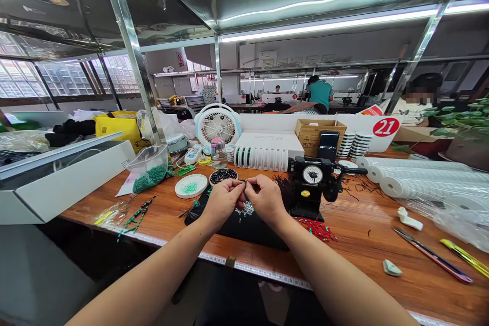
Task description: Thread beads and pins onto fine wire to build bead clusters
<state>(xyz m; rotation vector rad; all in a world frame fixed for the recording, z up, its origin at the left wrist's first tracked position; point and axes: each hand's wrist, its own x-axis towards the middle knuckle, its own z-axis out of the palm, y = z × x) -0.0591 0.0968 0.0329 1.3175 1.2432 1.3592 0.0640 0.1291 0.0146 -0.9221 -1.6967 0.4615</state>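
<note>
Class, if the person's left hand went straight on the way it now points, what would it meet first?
Most likely the right hand, whose fingertips sit just ahead of the left hand; the gap is hard to judge.

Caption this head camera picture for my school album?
The left hand and right hand pinch a thin dark strand above a black cloth beside a bowl of black beads on a wooden workbench.

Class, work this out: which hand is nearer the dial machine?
Right. The right hand sits just left of the dial machine, apart from it; the left hand lies farther left, beside the right hand.
</note>
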